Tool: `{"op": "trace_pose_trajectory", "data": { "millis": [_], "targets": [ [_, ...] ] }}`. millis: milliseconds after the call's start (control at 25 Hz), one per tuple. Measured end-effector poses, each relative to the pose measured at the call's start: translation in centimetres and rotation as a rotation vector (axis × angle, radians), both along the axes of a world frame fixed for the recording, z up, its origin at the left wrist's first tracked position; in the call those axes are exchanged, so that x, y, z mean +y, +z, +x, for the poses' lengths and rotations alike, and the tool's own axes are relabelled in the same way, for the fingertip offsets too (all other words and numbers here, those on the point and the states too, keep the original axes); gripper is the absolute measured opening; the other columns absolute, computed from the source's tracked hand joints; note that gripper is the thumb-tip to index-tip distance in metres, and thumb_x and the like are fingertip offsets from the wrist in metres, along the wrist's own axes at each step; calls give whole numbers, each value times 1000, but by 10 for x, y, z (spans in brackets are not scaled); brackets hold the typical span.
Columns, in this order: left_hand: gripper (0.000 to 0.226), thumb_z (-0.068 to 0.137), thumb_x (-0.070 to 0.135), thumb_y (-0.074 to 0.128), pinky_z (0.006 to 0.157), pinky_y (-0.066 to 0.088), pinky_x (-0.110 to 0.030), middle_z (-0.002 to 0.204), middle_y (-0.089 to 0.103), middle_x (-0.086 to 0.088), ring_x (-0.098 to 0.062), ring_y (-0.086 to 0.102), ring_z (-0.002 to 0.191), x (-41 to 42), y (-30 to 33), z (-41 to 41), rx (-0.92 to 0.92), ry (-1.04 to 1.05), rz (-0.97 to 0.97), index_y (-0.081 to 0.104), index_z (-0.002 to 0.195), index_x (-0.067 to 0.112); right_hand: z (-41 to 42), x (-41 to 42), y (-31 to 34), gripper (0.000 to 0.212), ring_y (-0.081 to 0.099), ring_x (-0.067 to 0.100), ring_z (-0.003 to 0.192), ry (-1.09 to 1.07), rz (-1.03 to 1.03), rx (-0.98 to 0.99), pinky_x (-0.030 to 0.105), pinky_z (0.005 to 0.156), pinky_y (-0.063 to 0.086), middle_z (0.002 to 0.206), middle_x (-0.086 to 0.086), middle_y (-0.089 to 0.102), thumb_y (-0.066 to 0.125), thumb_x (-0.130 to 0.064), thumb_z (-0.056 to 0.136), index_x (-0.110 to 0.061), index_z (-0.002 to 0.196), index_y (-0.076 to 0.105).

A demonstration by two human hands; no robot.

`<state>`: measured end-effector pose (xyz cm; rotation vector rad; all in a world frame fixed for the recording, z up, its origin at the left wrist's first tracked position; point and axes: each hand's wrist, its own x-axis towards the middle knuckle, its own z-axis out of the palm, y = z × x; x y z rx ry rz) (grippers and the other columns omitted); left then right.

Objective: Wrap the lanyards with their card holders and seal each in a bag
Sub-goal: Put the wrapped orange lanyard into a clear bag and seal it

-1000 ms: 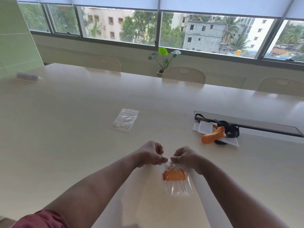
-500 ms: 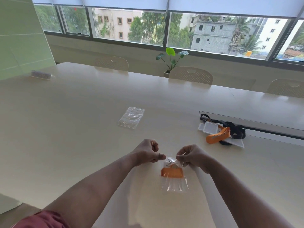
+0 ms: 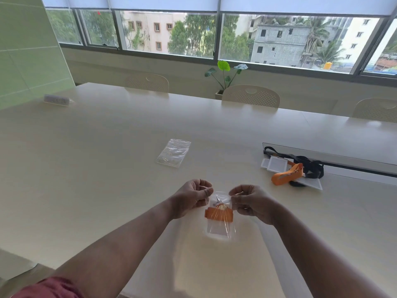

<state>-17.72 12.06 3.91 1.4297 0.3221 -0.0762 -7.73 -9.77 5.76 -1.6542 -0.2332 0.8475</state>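
Note:
A clear bag (image 3: 219, 230) hangs just above the table in front of me, holding an orange lanyard (image 3: 219, 214) wrapped round a card holder. My left hand (image 3: 191, 196) pinches the bag's top left corner. My right hand (image 3: 249, 202) pinches the top right corner. The bag's top strip is stretched between my two hands. Further right lie an unwrapped orange lanyard (image 3: 286, 174), a black lanyard (image 3: 311, 168) and white card holders (image 3: 277, 164). A stack of empty clear bags (image 3: 174, 152) lies ahead on the left.
The long cream table (image 3: 107, 168) has a cable slot (image 3: 335, 160) behind the loose lanyards. A small name plate (image 3: 56, 100) stands at the far left. Chairs (image 3: 250, 96) and a potted plant (image 3: 224, 76) line the far side under the windows.
My hands have moved apart along the bag's top edge, from pinching close together at the middle to holding its two corners. The camera has drifted so the scene sits further right.

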Motion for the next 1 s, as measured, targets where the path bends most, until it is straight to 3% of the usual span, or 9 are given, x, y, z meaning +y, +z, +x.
{"op": "trace_pose_trajectory", "data": {
  "millis": [120, 360, 520, 600, 680, 840, 1000],
  "targets": [
    [48, 93, 20, 73, 98, 54, -44, 127, 64, -20, -26, 65, 98, 4, 4, -2, 63, -10, -145, 49, 133, 9, 2, 12, -2, 10, 66, 19, 68, -76, 97, 29, 31, 67, 58, 81, 11, 70, 71, 0, 89, -6, 97, 70],
    [54, 87, 9, 79, 98, 53, -52, 118, 73, -13, -28, 71, 103, 20, 0, -9, 53, -1, -136, 49, 133, 12, -3, 46, -7, 6, 65, 17, 64, -172, 233, 53, 28, 61, 58, 83, 12, 68, 68, -4, 93, -8, 97, 68],
    [65, 75, 15, 87, 98, 52, -54, 121, 72, -19, -30, 71, 105, 52, -1, -8, -17, 73, -143, 54, 130, 8, -10, 78, -16, 31, 66, 20, 72, -211, 307, 55, 29, 67, 59, 94, 11, 71, 73, -2, 89, -9, 116, 61],
    [63, 70, 20, 87, 79, 62, -42, 114, 75, -15, -26, 73, 97, 78, 2, -9, -56, 99, -162, 57, 125, 8, -15, 101, -19, 42, 63, 19, 69, -197, 316, 39, 30, 66, 56, 88, 7, 74, 77, -2, 86, -12, 122, 57],
    [57, 74, 19, 85, 69, 60, -33, 111, 75, -14, -24, 74, 94, 110, 0, -9, -85, 128, -187, 59, 123, 7, -20, 131, -23, 49, 62, 19, 68, -171, 309, 12, 32, 66, 53, 82, 3, 75, 79, -2, 83, -15, 123, 55],
    [36, 90, 11, 76, 76, 61, -36, 113, 73, -14, -20, 72, 90, 174, -4, -3, -106, 259, -175, 56, 120, 10, -27, 199, -29, 57, 63, 20, 71, -175, 291, -72, 33, 69, 56, 83, 6, 72, 76, 7, 82, -16, 128, 53],
    [52, 88, 10, 79, 82, 53, -35, 124, 61, -16, -22, 65, 100, 225, -8, 2, -135, 345, -51, 45, 127, 16, -32, 264, -29, 54, 65, 19, 74, -296, 217, -185, 36, 75, 59, 92, 7, 71, 76, 3, 84, -17, 129, 53]
  ]
}}
